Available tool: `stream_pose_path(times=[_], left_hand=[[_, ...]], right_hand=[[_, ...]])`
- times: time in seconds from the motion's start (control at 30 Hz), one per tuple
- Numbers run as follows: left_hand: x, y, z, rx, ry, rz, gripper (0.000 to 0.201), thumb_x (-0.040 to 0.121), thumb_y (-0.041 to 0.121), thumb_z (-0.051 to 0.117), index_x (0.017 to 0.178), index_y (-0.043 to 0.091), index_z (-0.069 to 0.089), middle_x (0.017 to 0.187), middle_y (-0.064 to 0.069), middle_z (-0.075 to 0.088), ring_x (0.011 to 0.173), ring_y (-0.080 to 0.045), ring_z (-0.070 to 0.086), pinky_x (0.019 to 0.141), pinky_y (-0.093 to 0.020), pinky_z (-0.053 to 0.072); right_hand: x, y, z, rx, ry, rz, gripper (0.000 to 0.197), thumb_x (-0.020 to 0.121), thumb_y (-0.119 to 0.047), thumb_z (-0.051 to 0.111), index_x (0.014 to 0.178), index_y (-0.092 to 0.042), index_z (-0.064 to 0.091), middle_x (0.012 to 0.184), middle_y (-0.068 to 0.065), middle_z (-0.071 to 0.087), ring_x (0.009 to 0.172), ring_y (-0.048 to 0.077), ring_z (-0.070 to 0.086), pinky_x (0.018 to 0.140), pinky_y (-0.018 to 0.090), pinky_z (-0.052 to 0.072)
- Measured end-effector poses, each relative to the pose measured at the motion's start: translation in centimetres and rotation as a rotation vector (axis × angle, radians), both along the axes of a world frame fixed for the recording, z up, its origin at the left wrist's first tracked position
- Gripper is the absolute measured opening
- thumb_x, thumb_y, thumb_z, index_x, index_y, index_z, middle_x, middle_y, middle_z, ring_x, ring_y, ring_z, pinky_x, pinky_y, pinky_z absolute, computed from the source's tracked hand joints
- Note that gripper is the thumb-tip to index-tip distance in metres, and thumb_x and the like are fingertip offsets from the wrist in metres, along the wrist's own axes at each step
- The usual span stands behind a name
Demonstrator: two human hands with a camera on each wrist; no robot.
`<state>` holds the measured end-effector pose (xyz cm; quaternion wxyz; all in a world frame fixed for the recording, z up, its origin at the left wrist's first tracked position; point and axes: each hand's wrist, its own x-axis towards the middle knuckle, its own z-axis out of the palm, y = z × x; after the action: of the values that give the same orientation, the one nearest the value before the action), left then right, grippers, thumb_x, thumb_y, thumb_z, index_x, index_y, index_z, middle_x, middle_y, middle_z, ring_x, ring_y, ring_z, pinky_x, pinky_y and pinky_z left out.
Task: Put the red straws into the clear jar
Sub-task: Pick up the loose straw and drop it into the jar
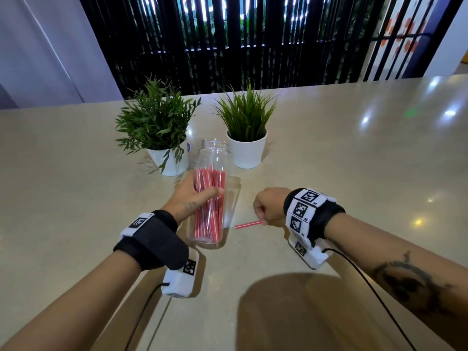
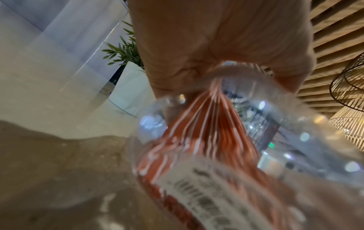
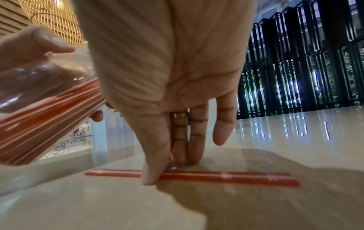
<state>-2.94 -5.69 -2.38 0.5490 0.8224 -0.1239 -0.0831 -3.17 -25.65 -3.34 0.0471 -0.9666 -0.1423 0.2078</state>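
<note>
The clear jar (image 1: 215,158) leans over the table, mouth pointing away from me, with several red straws (image 1: 210,203) inside. My left hand (image 1: 196,197) grips its middle, thumb across the front. The left wrist view shows the jar (image 2: 295,132) from its base, the red straws (image 2: 212,132) inside it and my left hand (image 2: 216,38) behind it. To the jar's right, my right hand (image 1: 262,220) pinches a loose red straw (image 1: 247,224) lying on the table. In the right wrist view, two loose red straws (image 3: 226,176) lie side by side between thumb and fingertips of my right hand (image 3: 167,171).
Two green plants in white pots (image 1: 169,160) (image 1: 248,150) stand just beyond the jar. The beige table (image 1: 354,160) stretches wide to the right and left. Black cables (image 1: 367,282) trail from both wrist cameras toward me. A dark slatted screen lies behind the table's far edge.
</note>
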Motion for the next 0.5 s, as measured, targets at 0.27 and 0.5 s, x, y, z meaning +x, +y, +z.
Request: stream_pose_path(times=[0.27, 0.5], left_hand=[[-0.4, 0.2, -0.4, -0.022, 0.013, -0.025, 0.050, 0.069, 0.032, 0.064, 0.113, 0.023, 0.040, 0.100, 0.003, 0.056, 0.089, -0.017, 0.059, 0.068, -0.029, 0.047], [-0.6, -0.1, 0.0, -0.058, -0.003, 0.001, 0.056, 0.069, 0.029, 0.068, 0.116, 0.019, 0.039, 0.097, 0.005, 0.054, 0.088, -0.012, 0.056, 0.073, -0.030, 0.045]], right_hand=[[0.3, -0.5, 0.1, 0.141, -0.032, -0.051, 0.017, 0.076, 0.001, 0.055, 0.083, -0.015, 0.052, 0.086, 0.009, 0.060, 0.077, 0.025, 0.053, 0.066, 0.032, 0.042], [1.8, -1.8, 8.1, 0.894, -0.449, -0.330, 0.008, 0.084, 0.000, 0.053, 0.087, -0.008, 0.054, 0.069, -0.002, 0.054, 0.062, 0.011, 0.057, 0.043, 0.009, 0.045]])
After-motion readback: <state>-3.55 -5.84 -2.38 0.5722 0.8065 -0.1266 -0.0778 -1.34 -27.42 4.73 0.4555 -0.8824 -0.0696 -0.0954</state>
